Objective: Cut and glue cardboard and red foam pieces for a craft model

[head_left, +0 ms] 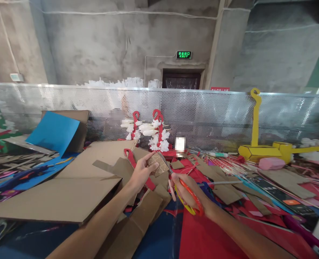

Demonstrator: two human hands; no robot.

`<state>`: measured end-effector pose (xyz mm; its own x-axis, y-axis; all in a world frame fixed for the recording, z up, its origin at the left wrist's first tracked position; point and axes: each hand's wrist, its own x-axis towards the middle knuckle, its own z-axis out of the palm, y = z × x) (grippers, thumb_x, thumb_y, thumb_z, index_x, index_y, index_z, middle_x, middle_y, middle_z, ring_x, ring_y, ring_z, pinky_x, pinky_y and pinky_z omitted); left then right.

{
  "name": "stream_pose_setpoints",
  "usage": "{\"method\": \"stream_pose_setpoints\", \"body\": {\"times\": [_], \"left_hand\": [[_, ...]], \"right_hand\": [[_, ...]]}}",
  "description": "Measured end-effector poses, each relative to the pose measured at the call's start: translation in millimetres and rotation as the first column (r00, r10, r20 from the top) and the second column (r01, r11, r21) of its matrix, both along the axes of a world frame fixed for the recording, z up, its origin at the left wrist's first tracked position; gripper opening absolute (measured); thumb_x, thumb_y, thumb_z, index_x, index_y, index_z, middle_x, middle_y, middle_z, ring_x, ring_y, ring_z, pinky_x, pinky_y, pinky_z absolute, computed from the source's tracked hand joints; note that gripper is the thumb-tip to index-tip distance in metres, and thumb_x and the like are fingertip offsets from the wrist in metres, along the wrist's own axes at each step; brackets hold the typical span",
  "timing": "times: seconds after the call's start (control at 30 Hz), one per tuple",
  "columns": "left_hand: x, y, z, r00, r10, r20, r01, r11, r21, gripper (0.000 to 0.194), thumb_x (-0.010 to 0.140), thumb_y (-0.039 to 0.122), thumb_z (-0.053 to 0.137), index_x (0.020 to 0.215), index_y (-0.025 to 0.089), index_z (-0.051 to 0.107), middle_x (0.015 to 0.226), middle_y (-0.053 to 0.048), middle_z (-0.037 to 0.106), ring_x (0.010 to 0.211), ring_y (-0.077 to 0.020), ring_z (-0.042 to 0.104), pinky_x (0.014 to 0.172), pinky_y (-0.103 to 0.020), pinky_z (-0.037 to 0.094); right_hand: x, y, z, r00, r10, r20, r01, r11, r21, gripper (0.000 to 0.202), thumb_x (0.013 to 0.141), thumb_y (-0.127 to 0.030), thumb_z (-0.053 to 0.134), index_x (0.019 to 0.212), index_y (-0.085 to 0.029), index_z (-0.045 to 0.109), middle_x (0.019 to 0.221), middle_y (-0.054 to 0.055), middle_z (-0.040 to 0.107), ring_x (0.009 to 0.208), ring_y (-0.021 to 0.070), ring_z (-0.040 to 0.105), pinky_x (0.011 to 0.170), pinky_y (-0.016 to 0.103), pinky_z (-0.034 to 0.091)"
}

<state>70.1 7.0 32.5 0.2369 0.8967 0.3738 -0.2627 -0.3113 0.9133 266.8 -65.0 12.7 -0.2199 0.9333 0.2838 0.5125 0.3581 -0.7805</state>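
Observation:
Between the thumb and fingers of my left hand (141,172) is a small piece of cardboard (159,164) with a drawn line pattern on it. My right hand (188,190) grips a pair of scissors (192,196) with red and yellow handles. The blades lie along the right edge of the cardboard piece; whether they are apart I cannot tell. Just behind my left hand lies a red hooked strip (129,157). Brown cardboard scraps (146,208) lie below my hands, over a red sheet (202,237).
Large cardboard sheets (54,198) and a blue sheet (54,133) lie left. Red hooked pieces with white flowers (158,131) stand against a perforated metal panel (210,118). At right are a yellow hooked model (256,144), a phone (275,196), sticks and paper scraps.

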Motion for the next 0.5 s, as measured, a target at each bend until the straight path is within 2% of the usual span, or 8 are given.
{"method": "stream_pose_setpoints", "body": {"times": [0.1, 0.17, 0.27, 0.37, 0.5], "left_hand": [[1.6, -2.9, -0.6, 0.997, -0.014, -0.070, 0.016, 1.000, 0.021, 0.081, 0.073, 0.033, 0.085, 0.146, 0.014, 0.057, 0.105, -0.009, 0.078, 0.089, -0.0240, 0.072, 0.075, -0.032, 0.056], [2.9, -5.6, -0.5, 0.993, -0.009, -0.115, 0.015, 0.998, 0.054, 0.077, 0.075, 0.031, 0.082, 0.146, 0.014, 0.056, 0.109, -0.008, 0.076, 0.095, -0.0238, 0.071, 0.079, -0.031, 0.055], [1.6, -5.7, -1.1, 0.989, 0.063, -0.133, -0.052, 0.995, 0.082, 0.069, 0.077, 0.028, 0.077, 0.142, 0.019, 0.057, 0.110, -0.006, 0.074, 0.102, -0.0244, 0.069, 0.085, -0.032, 0.055], [-3.4, 1.3, -4.3, 0.988, 0.132, -0.082, -0.129, 0.991, 0.042, 0.066, 0.075, 0.027, 0.076, 0.137, 0.022, 0.055, 0.098, -0.004, 0.073, 0.092, -0.0234, 0.070, 0.079, -0.033, 0.057], [-7.5, 12.7, -10.5, 0.989, 0.142, -0.033, -0.143, 0.989, -0.043, 0.072, 0.070, 0.028, 0.083, 0.135, 0.024, 0.051, 0.093, -0.002, 0.073, 0.080, -0.0212, 0.072, 0.070, -0.031, 0.057]], "right_hand": [[-2.9, 2.9, 0.5, 0.995, -0.015, -0.101, 0.008, 0.998, -0.065, 0.074, 0.096, -0.082, 0.021, 0.076, -0.020, 0.055, 0.048, -0.002, 0.053, 0.037, 0.0101, 0.045, 0.044, 0.021, 0.038], [-2.5, 6.1, 0.6, 0.979, -0.025, -0.202, 0.003, 0.994, -0.108, 0.072, 0.092, -0.086, 0.025, 0.079, -0.021, 0.052, 0.045, -0.005, 0.046, 0.034, 0.0096, 0.040, 0.039, 0.020, 0.035], [3.2, 10.3, -0.2, 0.945, 0.003, -0.326, -0.052, 0.989, -0.141, 0.072, 0.085, -0.092, 0.033, 0.085, -0.022, 0.050, 0.049, -0.008, 0.041, 0.033, 0.0089, 0.038, 0.035, 0.020, 0.032], [11.6, 9.6, 0.2, 0.936, 0.050, -0.348, -0.118, 0.977, -0.176, 0.071, 0.082, -0.092, 0.041, 0.086, -0.021, 0.052, 0.050, -0.008, 0.042, 0.034, 0.0084, 0.038, 0.035, 0.020, 0.033], [17.5, 4.4, 3.2, 0.936, 0.066, -0.345, -0.146, 0.967, -0.211, 0.070, 0.084, -0.090, 0.043, 0.085, -0.020, 0.053, 0.050, -0.007, 0.042, 0.034, 0.0091, 0.040, 0.036, 0.021, 0.034]]}}
